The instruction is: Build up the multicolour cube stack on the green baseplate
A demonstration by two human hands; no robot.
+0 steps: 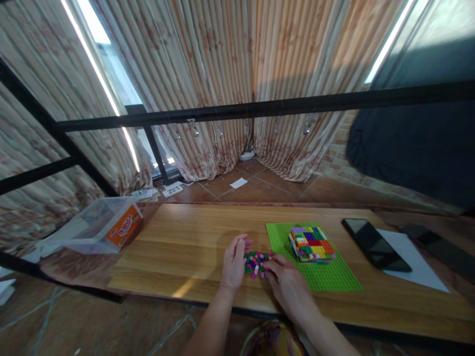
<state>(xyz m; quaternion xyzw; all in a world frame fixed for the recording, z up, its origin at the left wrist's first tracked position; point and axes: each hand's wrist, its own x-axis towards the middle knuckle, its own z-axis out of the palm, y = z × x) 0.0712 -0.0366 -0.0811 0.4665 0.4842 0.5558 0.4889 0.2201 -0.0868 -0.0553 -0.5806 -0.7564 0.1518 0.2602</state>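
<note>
A small pile of loose toy bricks [255, 262], mostly magenta, purple and green with a few white, lies on the wooden table. Along its left side my left hand [234, 259] rests on edge, fingers extended and slightly curved, holding nothing. My right hand [291, 287] is at the pile's right side, thumb and fingertips pressed together; whatever is between them is too small to make out. Right of the pile is a green baseplate [330, 279]. On it sits a multicoloured block of stacked toy bricks [312, 244], several layers high.
A black phone [374, 243] lies right of the baseplate, partly over a white sheet [419, 262]. At the left stands a clear plastic box [92, 222] with an orange label. A black metal rail [237, 111] crosses beyond the wooden table [178, 247].
</note>
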